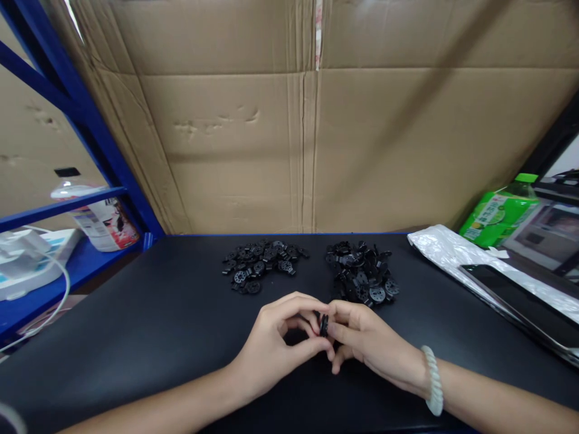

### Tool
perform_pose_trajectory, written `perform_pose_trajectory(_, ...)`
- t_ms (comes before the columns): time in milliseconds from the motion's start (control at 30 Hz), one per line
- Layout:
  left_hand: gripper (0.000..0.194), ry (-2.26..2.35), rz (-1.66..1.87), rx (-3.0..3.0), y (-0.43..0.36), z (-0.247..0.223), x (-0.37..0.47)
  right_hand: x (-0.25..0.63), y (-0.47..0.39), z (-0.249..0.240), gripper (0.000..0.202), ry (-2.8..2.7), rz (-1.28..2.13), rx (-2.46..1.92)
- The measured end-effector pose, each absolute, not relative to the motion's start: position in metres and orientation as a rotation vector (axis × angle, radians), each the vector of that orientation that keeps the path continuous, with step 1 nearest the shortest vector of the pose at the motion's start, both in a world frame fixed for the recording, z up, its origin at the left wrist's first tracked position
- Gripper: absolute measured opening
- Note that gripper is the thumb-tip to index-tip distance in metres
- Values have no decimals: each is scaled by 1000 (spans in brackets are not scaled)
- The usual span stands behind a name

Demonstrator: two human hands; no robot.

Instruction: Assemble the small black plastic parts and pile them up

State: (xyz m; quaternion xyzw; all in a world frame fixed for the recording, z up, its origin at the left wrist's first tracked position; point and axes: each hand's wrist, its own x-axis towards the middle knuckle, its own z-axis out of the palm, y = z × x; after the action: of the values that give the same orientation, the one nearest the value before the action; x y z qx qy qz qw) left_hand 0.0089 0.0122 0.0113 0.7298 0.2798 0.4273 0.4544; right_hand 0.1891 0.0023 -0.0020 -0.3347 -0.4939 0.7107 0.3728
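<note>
Near the front middle of the black table (pixel 181 325), a small black round part (pixel 324 325) is held edge-on between both hands. My left hand (pixel 283 340) grips it from the left with curved fingers and thumb. From the right, my right hand (pixel 366 337) pinches the same part; a pale beaded bracelet is on that wrist. Beyond my left hand lies a loose pile of black parts (pixel 265 263) with perforated discs. Another pile of similar black parts (pixel 362 271) lies behind my right hand. Fingers hide some of the held part.
A phone (pixel 525 298) rests on silvery packaging (pixel 438 244) at the right, near a green-labelled bottle (pixel 497 211). On the left, a blue shelf (pixel 90 259) holds a bottle (pixel 102 223) and a white power strip (pixel 40 265). Cardboard (pixel 235 150) stands behind the table.
</note>
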Motion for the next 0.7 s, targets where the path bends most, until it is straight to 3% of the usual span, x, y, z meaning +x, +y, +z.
perform_pose_trajectory(300,19,768,1029,1607,16,5,10,191,0,5,30,-1207,1837,-922)
perform_pose_trajectory(700,25,661,1131,2020,10,9,15,188,-3,9,34,-1335,1901,-809)
